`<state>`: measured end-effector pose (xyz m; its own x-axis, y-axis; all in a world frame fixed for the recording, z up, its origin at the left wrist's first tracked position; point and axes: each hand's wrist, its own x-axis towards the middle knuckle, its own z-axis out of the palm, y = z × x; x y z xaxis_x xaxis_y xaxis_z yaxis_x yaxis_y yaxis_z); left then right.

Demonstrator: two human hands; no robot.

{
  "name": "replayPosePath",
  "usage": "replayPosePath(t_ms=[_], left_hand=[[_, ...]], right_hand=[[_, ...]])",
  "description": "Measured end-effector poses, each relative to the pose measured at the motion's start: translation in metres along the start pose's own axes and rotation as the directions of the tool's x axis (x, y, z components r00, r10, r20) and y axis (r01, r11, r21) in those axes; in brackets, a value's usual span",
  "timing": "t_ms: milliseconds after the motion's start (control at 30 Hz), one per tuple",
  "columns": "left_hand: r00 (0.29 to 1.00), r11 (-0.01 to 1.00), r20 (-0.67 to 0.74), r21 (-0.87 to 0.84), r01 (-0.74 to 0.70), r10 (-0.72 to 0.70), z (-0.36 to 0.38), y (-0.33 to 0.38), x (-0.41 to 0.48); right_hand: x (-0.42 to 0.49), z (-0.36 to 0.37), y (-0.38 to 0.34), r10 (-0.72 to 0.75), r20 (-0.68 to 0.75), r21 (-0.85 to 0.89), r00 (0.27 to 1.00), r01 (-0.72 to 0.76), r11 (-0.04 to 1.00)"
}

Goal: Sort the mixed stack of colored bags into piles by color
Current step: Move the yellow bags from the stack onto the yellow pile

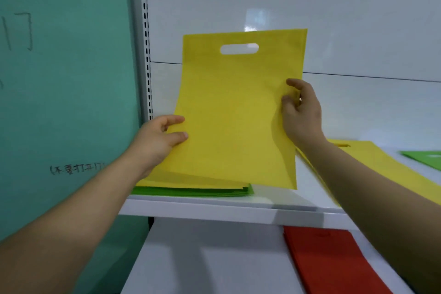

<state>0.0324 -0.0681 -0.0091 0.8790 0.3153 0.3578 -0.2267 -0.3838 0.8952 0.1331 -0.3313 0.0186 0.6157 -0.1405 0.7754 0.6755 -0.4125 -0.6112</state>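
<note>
A yellow bag (235, 112) with a cut-out handle is held upright above the white shelf (214, 207). My left hand (158, 141) pinches its left edge and my right hand (301, 112) pinches its right edge. Below it lies the mixed stack (198, 188), with a yellow bag on top and green bags underneath. A yellow pile (381, 164) lies flat on the shelf to the right, partly hidden by my right forearm. A green pile (427, 159) sits at the far right edge. A red pile (331, 260) lies on the lower shelf.
A teal panel (64, 79) with handwriting stands at the left, beside a perforated white shelf upright (146, 50). The white back wall (286, 2) closes the shelf behind. The lower shelf (202, 258) shows bare white surface left of the red pile.
</note>
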Motion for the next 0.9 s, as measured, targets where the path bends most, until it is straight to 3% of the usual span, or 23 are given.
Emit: replayPosePath(t_ms=[300, 567, 700, 833, 900], left_hand=[[0.991, 0.965, 0.076, 0.230, -0.127, 0.113, 0.144, 0.047, -0.017], [0.967, 0.946, 0.247, 0.323, -0.030, -0.054, 0.265, 0.064, -0.037], [0.963, 0.914, 0.242, 0.406, 0.014, -0.122, 0.299, 0.069, -0.043], [0.965, 0.798, 0.231, 0.601, -0.043, -0.122, 0.313, 0.070, -0.055], [0.950, 0.795, 0.284, 0.602, -0.071, -0.130, 0.317, 0.070, -0.065]], right_hand=[[0.031, -0.122, 0.087, 0.142, 0.071, -0.213, 0.987, -0.124, 0.969], [0.053, -0.213, 0.174, 0.277, 0.222, -0.395, 0.935, -0.173, 0.902], [0.061, -0.233, 0.205, 0.397, 0.326, -0.514, 0.858, -0.192, 0.836], [0.056, -0.241, 0.224, 0.493, 0.429, -0.648, 0.757, -0.123, 0.752], [0.053, -0.244, 0.229, 0.526, 0.465, -0.691, 0.712, -0.078, 0.718]])
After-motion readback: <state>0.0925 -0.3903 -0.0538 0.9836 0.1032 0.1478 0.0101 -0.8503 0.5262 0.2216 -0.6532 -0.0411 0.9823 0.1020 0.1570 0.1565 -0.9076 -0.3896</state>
